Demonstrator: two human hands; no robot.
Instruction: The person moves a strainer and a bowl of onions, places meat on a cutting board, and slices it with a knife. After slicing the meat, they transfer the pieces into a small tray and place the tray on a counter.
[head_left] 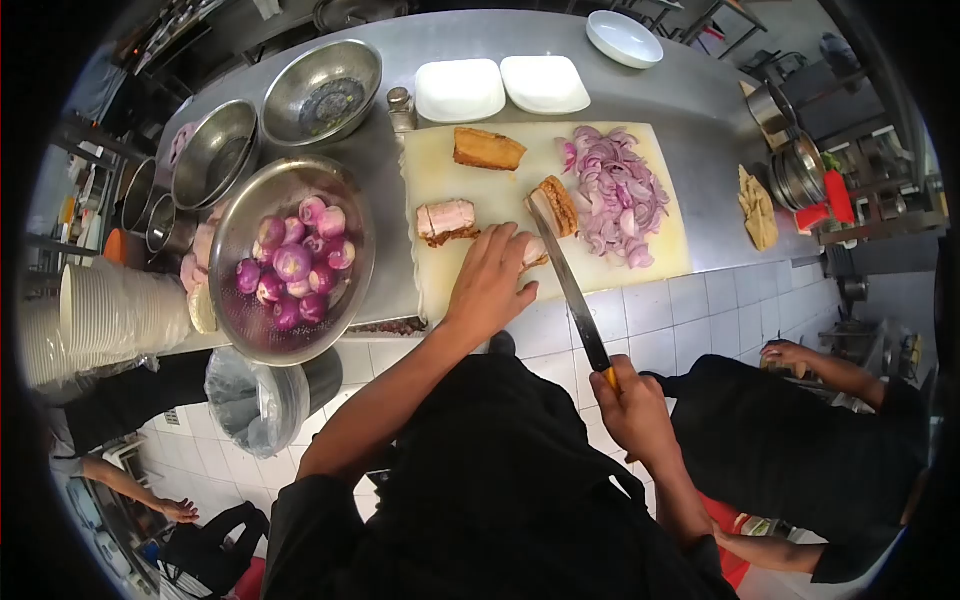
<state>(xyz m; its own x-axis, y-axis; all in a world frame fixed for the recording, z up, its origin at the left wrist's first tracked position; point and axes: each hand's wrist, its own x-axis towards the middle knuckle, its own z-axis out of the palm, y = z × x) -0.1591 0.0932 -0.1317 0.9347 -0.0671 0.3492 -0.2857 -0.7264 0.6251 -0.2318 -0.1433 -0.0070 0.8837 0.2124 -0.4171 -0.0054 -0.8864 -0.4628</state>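
Note:
My right hand grips the handle of a long kitchen knife. The blade tip lies against a browned piece of pork belly on the white cutting board. Fingers of my left hand press on a smaller piece of pork, partly hidden beneath them, just left of the blade. Farther left on the board sits a cut pork chunk with pale meat and a brown crust. A golden-brown pork slab lies at the back. Sliced red onions are heaped along the right side.
A metal colander of peeled red onions stands left of the board. Behind are metal bowls, two white dishes and a shaker. A cloth lies at right. Co-workers in dark clothes stand on both sides.

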